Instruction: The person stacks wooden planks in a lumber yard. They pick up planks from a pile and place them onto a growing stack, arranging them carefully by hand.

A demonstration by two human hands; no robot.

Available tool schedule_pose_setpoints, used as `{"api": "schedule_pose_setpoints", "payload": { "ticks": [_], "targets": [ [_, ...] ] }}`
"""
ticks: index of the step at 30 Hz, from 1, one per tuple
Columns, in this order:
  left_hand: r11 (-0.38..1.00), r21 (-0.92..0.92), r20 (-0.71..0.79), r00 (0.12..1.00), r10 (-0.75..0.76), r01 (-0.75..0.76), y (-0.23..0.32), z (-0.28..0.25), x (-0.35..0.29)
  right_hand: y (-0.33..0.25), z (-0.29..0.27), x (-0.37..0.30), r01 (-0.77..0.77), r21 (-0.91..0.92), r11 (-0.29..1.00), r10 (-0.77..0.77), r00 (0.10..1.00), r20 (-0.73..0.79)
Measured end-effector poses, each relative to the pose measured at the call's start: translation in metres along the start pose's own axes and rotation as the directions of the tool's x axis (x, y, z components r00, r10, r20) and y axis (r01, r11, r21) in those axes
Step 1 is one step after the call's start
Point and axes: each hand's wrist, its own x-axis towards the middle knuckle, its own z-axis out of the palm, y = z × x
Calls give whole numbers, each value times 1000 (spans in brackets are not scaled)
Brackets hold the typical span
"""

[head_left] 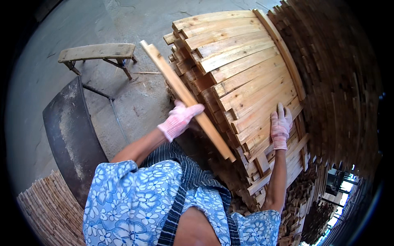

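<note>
My left hand (180, 118), in a pinkish-white knit glove, is closed around the middle of some long wooden strips (176, 82). At least two appear to lie together, held at a slant beside the left side of a large wood stack (246, 61). Pale boards lie side by side across the top of that stack, their left ends uneven. My gloved right hand (281, 123) rests on the boards near their right ends, fingers stretched out. A single crosswise strip (283, 53) runs along the right ends of the boards, beyond my right hand.
To the left stands a low wooden bench (96, 51) on the concrete floor (139, 18). Nearer is a dark curved-looking tabletop (67, 135) with sawdust on it. More strips are piled at lower left (53, 209). A tall dark wall of stacked wood (336, 74) rises at right.
</note>
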Motion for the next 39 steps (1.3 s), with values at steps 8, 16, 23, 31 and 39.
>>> {"api": "schedule_pose_setpoints", "payload": {
  "ticks": [8,16,23,31,39],
  "targets": [
    [748,604,235,958,161,-274,-47,34,40,-21,-3,4,22,-11,1000,-23,999,-33],
    [974,114,111,977,185,-197,-26,19,2,-68,-66,-16,251,-102,963,-259,963,-77],
    [909,-306,494,770,404,-282,51,11,-51,-195,-154,-108,-305,806,507,-361,774,520],
    [311,742,572,803,169,-594,152,27,-38,-151,-67,-15,364,93,927,-372,924,91],
    [439,201,827,392,404,-876,174,43,-55,-165,-65,-3,336,310,890,-357,934,12]
  ]
}}
